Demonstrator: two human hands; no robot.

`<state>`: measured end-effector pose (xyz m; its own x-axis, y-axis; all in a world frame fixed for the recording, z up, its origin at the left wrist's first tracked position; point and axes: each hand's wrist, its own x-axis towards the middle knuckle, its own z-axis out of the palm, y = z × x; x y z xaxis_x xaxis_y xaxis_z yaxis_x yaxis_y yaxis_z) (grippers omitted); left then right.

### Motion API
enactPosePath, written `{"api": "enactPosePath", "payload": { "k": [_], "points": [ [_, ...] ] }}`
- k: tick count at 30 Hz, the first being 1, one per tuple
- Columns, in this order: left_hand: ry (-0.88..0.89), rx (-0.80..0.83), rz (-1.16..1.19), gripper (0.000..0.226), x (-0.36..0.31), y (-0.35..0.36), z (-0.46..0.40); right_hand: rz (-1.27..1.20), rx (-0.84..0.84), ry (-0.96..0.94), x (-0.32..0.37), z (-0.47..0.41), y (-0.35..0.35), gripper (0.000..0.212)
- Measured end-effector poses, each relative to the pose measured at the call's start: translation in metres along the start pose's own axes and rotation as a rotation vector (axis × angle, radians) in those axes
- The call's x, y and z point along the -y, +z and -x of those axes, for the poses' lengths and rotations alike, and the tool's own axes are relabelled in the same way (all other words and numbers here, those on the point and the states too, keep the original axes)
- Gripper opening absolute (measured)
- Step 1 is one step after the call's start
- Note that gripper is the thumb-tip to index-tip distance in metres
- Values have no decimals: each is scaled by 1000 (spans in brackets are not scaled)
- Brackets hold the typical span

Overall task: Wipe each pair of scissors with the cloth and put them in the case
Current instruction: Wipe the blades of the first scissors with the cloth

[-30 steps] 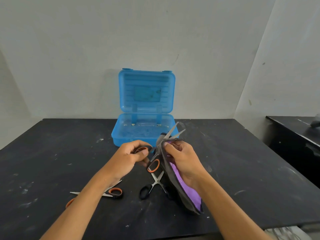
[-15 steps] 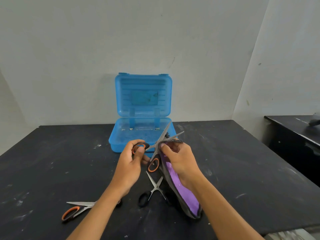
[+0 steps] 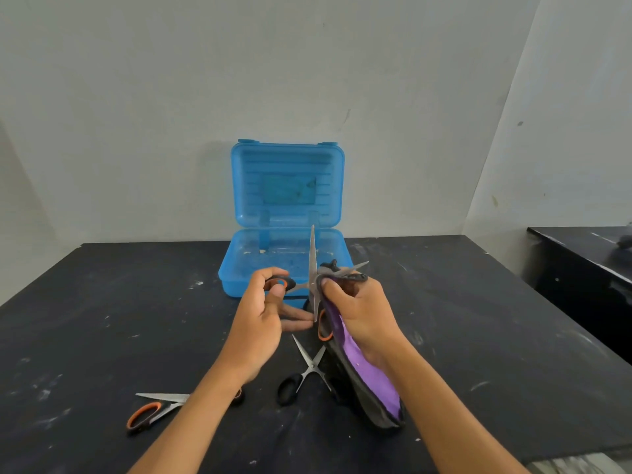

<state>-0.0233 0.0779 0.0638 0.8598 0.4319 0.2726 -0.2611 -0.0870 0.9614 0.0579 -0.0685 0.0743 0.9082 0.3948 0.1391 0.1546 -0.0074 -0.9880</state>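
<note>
Scissors (image 3: 313,268) are open wide in the air, in front of the case (image 3: 236,268). One sharp blade points up and could poke me if my cloth (image 3: 369,378) slips. My left hand (image 3: 263,323) curls around a handle ring. My right hand (image 3: 362,313) pinches the cloth on the other blade.

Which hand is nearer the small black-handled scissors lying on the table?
Right. The right hand hangs just above and right of the small black-handled scissors; the left hand sits farther up and left.
</note>
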Motion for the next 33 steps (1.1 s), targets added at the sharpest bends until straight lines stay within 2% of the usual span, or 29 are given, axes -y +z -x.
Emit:
{"api": "enactPosePath", "payload": {
  "k": [7, 16, 24, 28, 33],
  "points": [
    [-20, 94, -18, 17, -9, 0, 5, -82, -139, -13, 2, -1, -2, 20],
    [-73, 122, -22, 17, -10, -8, 2, -92, -49, -125, -3, -1, -2, 4],
    [-117, 91, 4, 17, -12, -12, 5, -43, -49, -127, -5, 0, 6, 11],
    [-143, 166, -38, 17, -14, -14, 6, -77, -127, -83, -5, 1, 7, 21],
    [-111, 155, -129, 14, -12, -17, 3, -69, -80, -49, -7, 3, 5, 15]
  ]
}}
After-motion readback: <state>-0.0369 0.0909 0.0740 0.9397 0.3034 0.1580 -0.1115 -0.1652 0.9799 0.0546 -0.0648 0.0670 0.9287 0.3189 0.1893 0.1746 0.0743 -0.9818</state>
